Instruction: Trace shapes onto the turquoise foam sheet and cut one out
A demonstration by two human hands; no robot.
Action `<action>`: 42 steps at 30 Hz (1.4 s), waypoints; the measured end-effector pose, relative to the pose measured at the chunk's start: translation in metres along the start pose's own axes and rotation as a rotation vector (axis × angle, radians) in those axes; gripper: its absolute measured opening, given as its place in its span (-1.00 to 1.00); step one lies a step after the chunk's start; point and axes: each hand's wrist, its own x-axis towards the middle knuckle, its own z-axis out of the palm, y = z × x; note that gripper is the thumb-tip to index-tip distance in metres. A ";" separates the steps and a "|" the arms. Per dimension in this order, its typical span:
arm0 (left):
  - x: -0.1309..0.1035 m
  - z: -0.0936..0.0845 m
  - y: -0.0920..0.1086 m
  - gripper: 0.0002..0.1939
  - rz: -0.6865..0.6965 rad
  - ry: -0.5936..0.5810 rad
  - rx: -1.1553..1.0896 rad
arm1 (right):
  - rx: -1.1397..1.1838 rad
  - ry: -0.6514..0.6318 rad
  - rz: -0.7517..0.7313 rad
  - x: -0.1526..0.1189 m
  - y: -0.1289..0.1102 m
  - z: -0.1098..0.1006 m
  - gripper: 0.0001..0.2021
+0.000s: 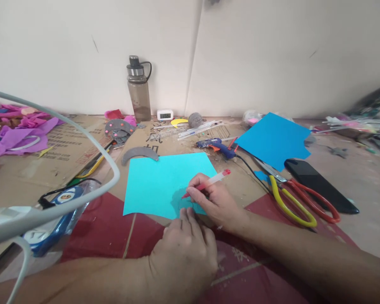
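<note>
Head: right hand [220,205] grips pen [213,180]; Chinese-lettered cardboard [137,141].

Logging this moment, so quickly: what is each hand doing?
Left hand: pressed on the turquoise sheet's near edge, grasping nothing visible.
Right hand: closed on a red pen.

Turquoise sheet [158,181], flat on the surface, bottom edge wavy; red-tipped pen [209,183] slanted, its tip at the sheet.
</note>
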 end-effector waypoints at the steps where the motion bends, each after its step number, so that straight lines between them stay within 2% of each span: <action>1: 0.000 0.000 0.000 -0.71 0.002 -0.008 -0.002 | -0.010 -0.007 -0.002 0.000 0.000 0.000 -0.85; 17: 0.002 -0.004 0.000 -0.71 0.014 -0.036 -0.005 | -0.128 -0.131 -0.043 -0.002 -0.002 0.002 -0.84; 42: 0.004 -0.006 -0.001 -0.72 -0.003 -0.018 -0.013 | -0.146 -0.151 -0.055 -0.002 -0.002 0.003 -0.87</action>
